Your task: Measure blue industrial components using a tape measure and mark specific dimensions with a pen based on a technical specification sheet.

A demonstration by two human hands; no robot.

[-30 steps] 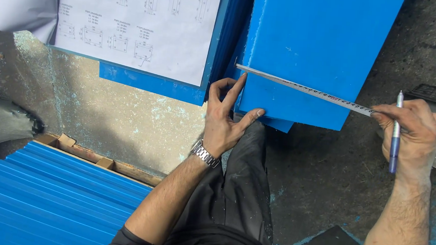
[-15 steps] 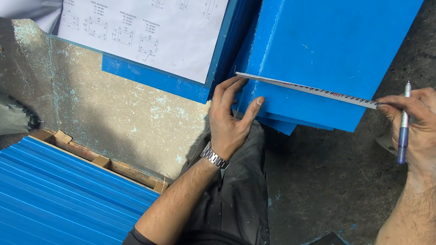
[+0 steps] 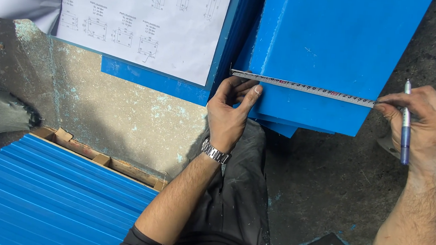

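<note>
1. Steel tape measure (image 3: 304, 87) stretched left to right across blue sheet-metal panel (image 3: 332, 48), close to its near edge.
2. Left hand (image 3: 232, 110) closed on left end of tape; thumb and fingers pressing it against panel's left edge, end hook just past the corner.
3. Right hand (image 3: 420, 125) pinching tape at panel's right edge between thumb and forefinger; tape continuing right, off past the hand.
4. Blue pen (image 3: 405, 124) tucked upright in same right hand, tip pointing far, held against fingers.
5. Metal wristwatch (image 3: 214, 152) on left wrist, near of the hand.
6. More blue sheets visible under the panel at its near edge, slightly offset.
7. White paper with printed drawings (image 3: 153, 19) lying on another blue sheet, far left of left hand.
8. Stack of blue corrugated sheets (image 3: 52, 192) at near left, resting on wooden pallet (image 3: 101, 159).
9. Grey concrete floor (image 3: 125, 110) with blue paint flecks between pallet and paper.
10. Dark trousers (image 3: 233, 191) between the two forearms.
</note>
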